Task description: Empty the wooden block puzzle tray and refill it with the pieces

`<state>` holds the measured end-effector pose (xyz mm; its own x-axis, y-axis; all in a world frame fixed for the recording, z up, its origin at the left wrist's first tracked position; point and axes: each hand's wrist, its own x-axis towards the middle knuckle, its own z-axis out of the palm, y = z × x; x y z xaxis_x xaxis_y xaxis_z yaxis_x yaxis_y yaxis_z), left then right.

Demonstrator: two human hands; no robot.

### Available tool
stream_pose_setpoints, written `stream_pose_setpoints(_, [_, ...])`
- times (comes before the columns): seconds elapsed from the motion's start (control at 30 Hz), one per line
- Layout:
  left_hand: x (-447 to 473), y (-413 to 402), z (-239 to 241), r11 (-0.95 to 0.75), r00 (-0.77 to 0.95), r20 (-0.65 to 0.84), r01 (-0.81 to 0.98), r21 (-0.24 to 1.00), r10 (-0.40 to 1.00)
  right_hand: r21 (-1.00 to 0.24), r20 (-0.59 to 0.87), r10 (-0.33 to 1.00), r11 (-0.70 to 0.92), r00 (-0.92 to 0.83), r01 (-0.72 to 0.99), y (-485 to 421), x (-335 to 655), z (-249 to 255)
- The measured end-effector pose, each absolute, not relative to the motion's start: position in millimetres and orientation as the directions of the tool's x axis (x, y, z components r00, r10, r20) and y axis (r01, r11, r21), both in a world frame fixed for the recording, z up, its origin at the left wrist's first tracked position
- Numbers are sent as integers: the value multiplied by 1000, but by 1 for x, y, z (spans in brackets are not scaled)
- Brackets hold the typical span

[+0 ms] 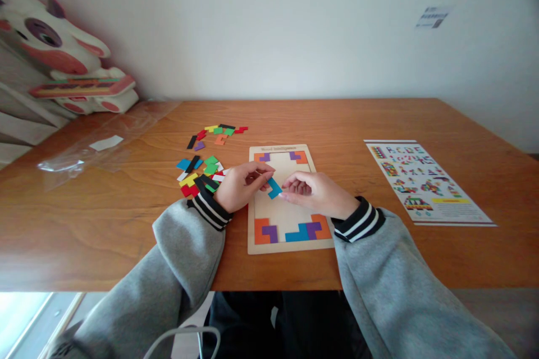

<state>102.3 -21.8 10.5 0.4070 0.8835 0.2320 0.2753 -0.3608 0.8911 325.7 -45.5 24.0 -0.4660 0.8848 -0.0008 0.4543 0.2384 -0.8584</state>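
Note:
Over the middle of the wooden puzzle board [278,248], a blue puzzle piece [274,188] is held up between my two hands. My left hand [244,184] is closed, pinching the piece's upper left end between thumb and fingers. From the other side my right hand [314,190] pinches the piece's lower right corner with thumb and fingertips. Orange and purple pieces lie in the board's corners. At the near edge another blue piece [297,234] sits against a purple piece [312,229]. My right wrist covers part of the board's right side.
Loose coloured pieces [210,160] lie left of the board, some partly behind my left hand. A printed pattern sheet [425,179] lies on the right. Clear plastic packaging [95,154] and a cow-shaped toy keyboard [80,56] are at the left. A wall [273,28] stands behind the table.

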Motion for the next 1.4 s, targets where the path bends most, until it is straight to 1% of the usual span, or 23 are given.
stream_pose_setpoints(0.03, [104, -23, 11, -286, 396, 185, 214, 934, 899, -866, -3, 892, 223, -451, 448, -45, 325, 23])
stream_pose_setpoints(0.1, [108, -24, 13, -186, 383, 126, 122, 975, 915, -871, 1, 898, 216, -439, 440, -45, 324, 23])
stream_pose_setpoints(0.2, [110, -26, 16, -130, 375, 100, 55, 990, 921, -875, 37, 901, 238, -433, 421, -45, 323, 24])
stream_pose_setpoints(0.33, [108, -27, 17, -188, 405, 145, 67, 980, 903, -922, 58, 922, 196, -383, 334, -44, 322, 25])
stream_pose_setpoints(0.43, [108, -29, 16, -282, 468, 186, 142, 949, 864, -966, 49, 948, 125, -315, 225, -43, 321, 26])
stream_pose_setpoints(0.5, [109, -30, 14, -319, 511, 191, 175, 932, 838, -983, 42, 953, 93, -300, 158, -44, 321, 27])
stream_pose_setpoints(0.57, [110, -31, 12, -293, 534, 177, 141, 946, 827, -991, 48, 937, 87, -345, 98, -45, 322, 29])
stream_pose_setpoints(0.7, [109, -29, 13, -182, 569, 155, -10, 983, 807, -995, 83, 853, 102, -515, 9, -48, 323, 32])
stream_pose_setpoints(0.8, [104, -28, 17, -142, 597, 135, -35, 989, 791, -991, 87, 832, 130, -549, 40, -48, 325, 31])
stream_pose_setpoints(0.93, [100, -28, 19, -150, 606, 102, 28, 988, 789, -952, 117, 850, 243, -513, 186, -45, 324, 28])
stream_pose_setpoints(1.0, [100, -28, 19, -175, 616, 104, 55, 983, 781, -938, 142, 860, 275, -490, 213, -44, 324, 27])
stream_pose_setpoints(1.1, [100, -28, 20, -217, 614, 143, 47, 975, 776, -941, 158, 888, 267, -432, 206, -44, 324, 25])
stream_pose_setpoints(1.2, [100, -28, 24, -208, 593, 166, 2, 978, 788, -933, 144, 919, 250, -368, 260, -46, 324, 23])
stream_pose_setpoints(1.3, [101, -29, 27, -144, 607, 108, 11, 989, 787, -904, 161, 910, 292, -383, 313, -47, 321, 20])
stream_pose_setpoints(1.4, [102, -29, 27, -82, 627, 27, 59, 995, 779, -903, 179, 871, 330, -458, 274, -46, 320, 19])
